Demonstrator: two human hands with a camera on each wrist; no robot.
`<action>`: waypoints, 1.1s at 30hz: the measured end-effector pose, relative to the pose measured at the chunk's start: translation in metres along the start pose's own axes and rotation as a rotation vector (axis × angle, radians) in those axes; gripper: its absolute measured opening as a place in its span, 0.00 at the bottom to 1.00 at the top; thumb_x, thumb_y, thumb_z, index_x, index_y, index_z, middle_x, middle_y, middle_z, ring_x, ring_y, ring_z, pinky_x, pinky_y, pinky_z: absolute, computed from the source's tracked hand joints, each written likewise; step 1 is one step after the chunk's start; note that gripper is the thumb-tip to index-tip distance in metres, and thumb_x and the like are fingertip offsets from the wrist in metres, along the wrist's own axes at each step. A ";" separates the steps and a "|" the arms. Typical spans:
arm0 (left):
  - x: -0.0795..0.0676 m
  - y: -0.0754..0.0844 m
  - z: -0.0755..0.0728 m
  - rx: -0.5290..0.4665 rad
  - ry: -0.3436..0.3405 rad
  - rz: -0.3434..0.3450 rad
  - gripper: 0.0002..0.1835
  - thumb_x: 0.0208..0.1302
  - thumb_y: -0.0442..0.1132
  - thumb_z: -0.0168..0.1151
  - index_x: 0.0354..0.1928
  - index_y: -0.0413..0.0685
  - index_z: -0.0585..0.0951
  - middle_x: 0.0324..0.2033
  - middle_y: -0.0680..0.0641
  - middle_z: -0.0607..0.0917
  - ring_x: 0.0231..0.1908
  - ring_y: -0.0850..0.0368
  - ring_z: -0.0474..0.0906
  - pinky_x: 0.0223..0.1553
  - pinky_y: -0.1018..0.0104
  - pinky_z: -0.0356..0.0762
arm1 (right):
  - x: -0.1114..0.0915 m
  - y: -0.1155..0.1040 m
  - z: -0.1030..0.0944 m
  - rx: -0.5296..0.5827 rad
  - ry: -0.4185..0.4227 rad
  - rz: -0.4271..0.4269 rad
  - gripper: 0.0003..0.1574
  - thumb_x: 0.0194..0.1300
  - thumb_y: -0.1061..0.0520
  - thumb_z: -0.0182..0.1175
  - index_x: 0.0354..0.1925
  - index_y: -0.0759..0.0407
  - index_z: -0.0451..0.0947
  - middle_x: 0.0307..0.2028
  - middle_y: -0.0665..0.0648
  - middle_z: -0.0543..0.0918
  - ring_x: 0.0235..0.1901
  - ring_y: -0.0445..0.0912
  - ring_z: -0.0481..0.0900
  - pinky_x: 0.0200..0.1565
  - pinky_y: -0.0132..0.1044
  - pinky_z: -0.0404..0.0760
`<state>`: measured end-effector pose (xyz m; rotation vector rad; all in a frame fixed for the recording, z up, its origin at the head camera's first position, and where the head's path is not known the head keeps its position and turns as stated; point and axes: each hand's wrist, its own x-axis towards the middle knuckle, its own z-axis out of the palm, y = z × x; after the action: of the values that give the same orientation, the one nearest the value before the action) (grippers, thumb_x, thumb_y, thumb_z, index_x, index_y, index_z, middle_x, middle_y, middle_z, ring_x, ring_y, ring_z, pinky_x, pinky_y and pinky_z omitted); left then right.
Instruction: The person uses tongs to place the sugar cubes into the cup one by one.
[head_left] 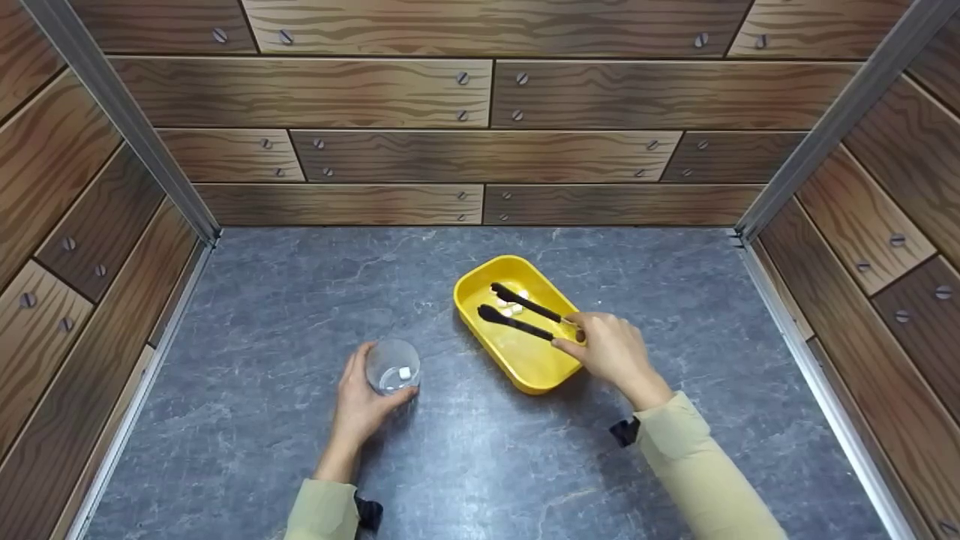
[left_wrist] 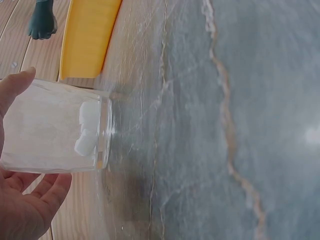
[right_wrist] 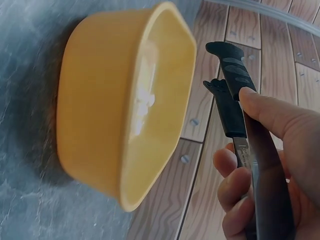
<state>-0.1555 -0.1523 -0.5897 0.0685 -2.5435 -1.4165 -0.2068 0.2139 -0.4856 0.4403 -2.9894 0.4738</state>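
Observation:
My left hand (head_left: 358, 401) holds a clear glass (head_left: 381, 358) upright on the grey surface, thumb on one side and fingers on the other. Small white pieces (left_wrist: 86, 142) lie at the bottom of the glass. The right hand (head_left: 613, 352) grips a pair of tongs (head_left: 527, 304) with black tips, its thumb pressing on one arm. Over the yellow tub (head_left: 536, 367) the tongs' tips stand apart, with nothing between them in the right wrist view. Several white pieces (head_left: 517, 308) are inside the tub, partly hidden by the tongs in the head view.
A grey marbled surface (head_left: 285, 300) lies under everything, with the tub right of the glass. Wood-patterned walls (head_left: 405, 157) stand at the back and both sides, joined by metal corner posts (head_left: 127, 127).

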 end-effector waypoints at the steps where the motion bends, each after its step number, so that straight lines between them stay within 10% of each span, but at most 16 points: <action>1: 0.000 0.000 0.000 -0.001 -0.003 -0.003 0.51 0.39 0.47 0.84 0.66 0.42 0.67 0.59 0.36 0.73 0.60 0.36 0.69 0.58 0.41 0.70 | 0.001 0.002 0.001 -0.005 -0.002 0.009 0.28 0.60 0.40 0.68 0.48 0.60 0.84 0.26 0.53 0.81 0.19 0.44 0.72 0.20 0.39 0.71; 33: 0.000 0.000 0.000 -0.003 -0.006 -0.003 0.52 0.38 0.47 0.84 0.65 0.42 0.67 0.60 0.36 0.73 0.61 0.36 0.69 0.59 0.41 0.69 | 0.024 0.021 0.008 -0.137 -0.165 0.063 0.32 0.59 0.39 0.69 0.50 0.62 0.84 0.39 0.61 0.86 0.30 0.54 0.81 0.30 0.51 0.80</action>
<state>-0.1554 -0.1527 -0.5895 0.0682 -2.5475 -1.4236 -0.2360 0.2244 -0.4968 0.3926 -3.1762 0.2456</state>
